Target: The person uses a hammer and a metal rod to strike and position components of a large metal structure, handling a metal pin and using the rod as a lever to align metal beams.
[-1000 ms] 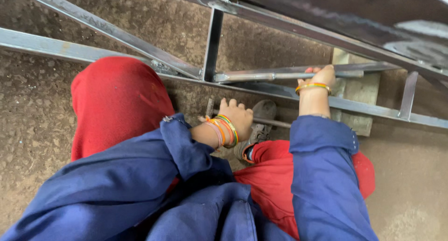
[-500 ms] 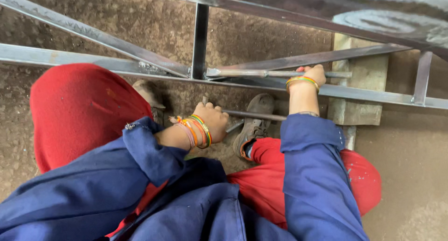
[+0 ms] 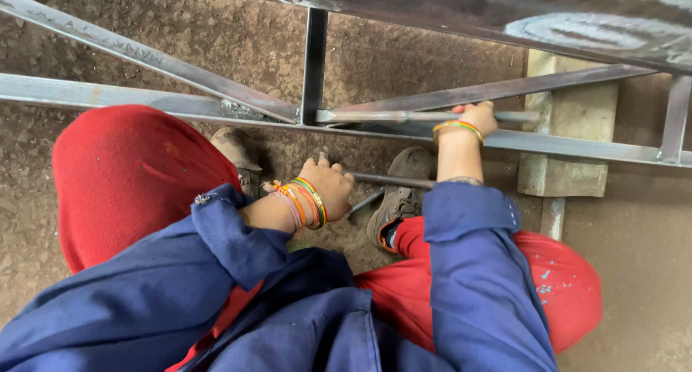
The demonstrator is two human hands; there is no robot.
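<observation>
Both hands are busy down at a steel frame lying on the dirt floor. Left hand is curled shut around the near end of a thin dark rod, which runs off just over the right shoe. Right hand is clamped on a lighter metal bar lying along the frame's long rail, near a concrete block propping the frame.
</observation>
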